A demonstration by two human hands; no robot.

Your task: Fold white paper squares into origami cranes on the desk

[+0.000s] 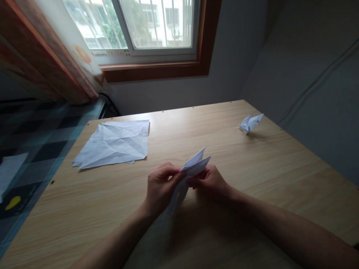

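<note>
White folded paper (198, 166) with long pointed flaps is held above the pale wooden surface (174, 134), well apart from its left and right edges. Your bare left hand (160, 183) and your bare right hand (212, 181) each pinch it between thumb and fingers. It seems that you are shaping a fold; the next move probably calls for pressing this crease while one hand holds the layers aligned. Near the far right corner rests a small white folded-paper figure (250, 123); near the far left corner, creased white paper sheets (123, 145).

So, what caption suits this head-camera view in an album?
Left hand and right hand hold folded paper above a wooden table, a paper figure beyond.
</note>
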